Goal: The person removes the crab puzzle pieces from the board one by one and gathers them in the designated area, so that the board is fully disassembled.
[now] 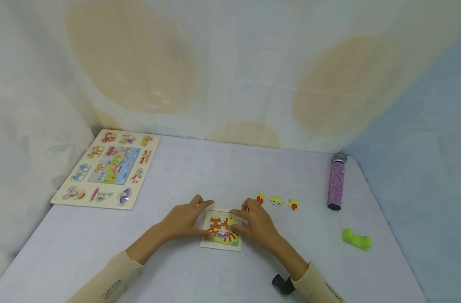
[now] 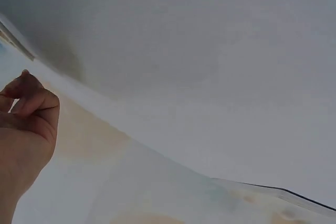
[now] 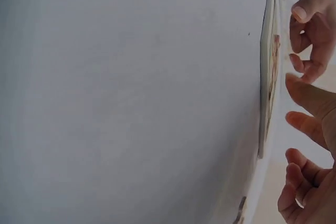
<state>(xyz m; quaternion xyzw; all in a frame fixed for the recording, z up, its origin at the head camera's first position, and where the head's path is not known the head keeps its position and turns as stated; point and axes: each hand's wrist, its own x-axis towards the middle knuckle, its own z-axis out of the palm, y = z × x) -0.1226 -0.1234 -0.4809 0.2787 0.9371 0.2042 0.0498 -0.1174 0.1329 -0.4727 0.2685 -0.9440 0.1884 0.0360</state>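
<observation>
Small jigsaw board [image 1: 222, 248] is flat on the table [image 1: 215, 168], front and center, between the two hands. Red, yellow and rainbow pieces [image 1: 226, 238] sit in its frame; pale spot mid-picture, can't tell if that's a gap.

Left hand [image 1: 183, 221]: at the board's left side, thumb and index spread apart, thumb reaching over the lower left of the picture. Right hand [image 1: 258, 225]: over the right edge, thumb and index apart, other fingers loosely bent. Neither is gripping anything visible; fingertip contact unclear.

Three loose jigsaw pieces, red-yellow [image 1: 260, 199], yellow-green [image 1: 276, 200] and red-yellow-blue [image 1: 292, 204], in a row just past the right hand.

Others: large vehicle puzzle board [image 1: 135, 189] far left, purple glitter microphone [image 1: 336, 182] at right, lime-green block [image 1: 356, 239] nearer, black object [image 1: 282, 284] partly behind the right sleeve [image 1: 315, 284].
</observation>
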